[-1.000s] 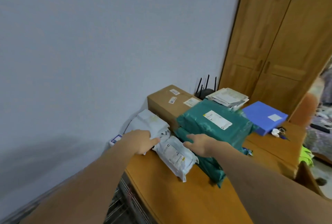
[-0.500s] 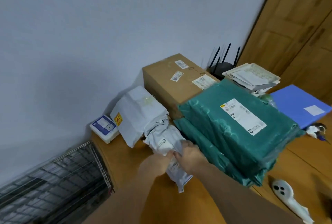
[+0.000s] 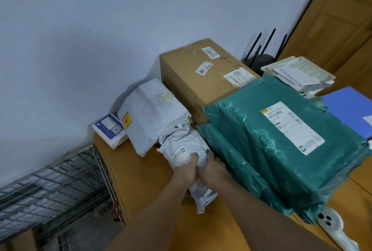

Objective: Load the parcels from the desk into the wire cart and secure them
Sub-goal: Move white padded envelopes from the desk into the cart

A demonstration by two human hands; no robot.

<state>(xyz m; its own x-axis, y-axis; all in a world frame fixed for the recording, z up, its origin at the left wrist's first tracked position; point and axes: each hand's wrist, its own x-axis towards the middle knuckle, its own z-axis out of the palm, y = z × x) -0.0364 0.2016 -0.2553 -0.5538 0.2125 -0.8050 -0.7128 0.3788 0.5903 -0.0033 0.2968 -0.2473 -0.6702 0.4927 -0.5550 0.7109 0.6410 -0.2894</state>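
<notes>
Parcels crowd the desk (image 3: 141,180), and the one we hold, a small grey mailer bag (image 3: 182,150), is partly hidden: our hands cover its middle, so only its upper half and a crumpled lower corner with a label show. We cannot read any of the labels, and motion blur softens the edges. Our left hand (image 3: 186,172) and right hand (image 3: 213,170) are pressed together side by side, both clamped on the grey bag, fingers curled over its top. It lies on the desk between a white mailer bag (image 3: 153,113) on its left, which overlaps its upper end, and a stack of green bags (image 3: 271,150) touching it on the right. Behind these stands a cardboard box (image 3: 201,73) against the wall (image 3: 100,29), and a small blue and white box (image 3: 109,130) sits at the desk's far left corner, just beside the white bag. The wire cart (image 3: 56,184) stands below and left of the desk, cut off by the frame's edge, its contents hard to make out. On the right we see a router (image 3: 259,59) with black antennas, a pile of papers (image 3: 298,73), a blue folder (image 3: 350,107) cut off at the edge, and a white handheld device (image 3: 332,224) near the green bags. A wooden door (image 3: 342,19) fills the upper right corner.
</notes>
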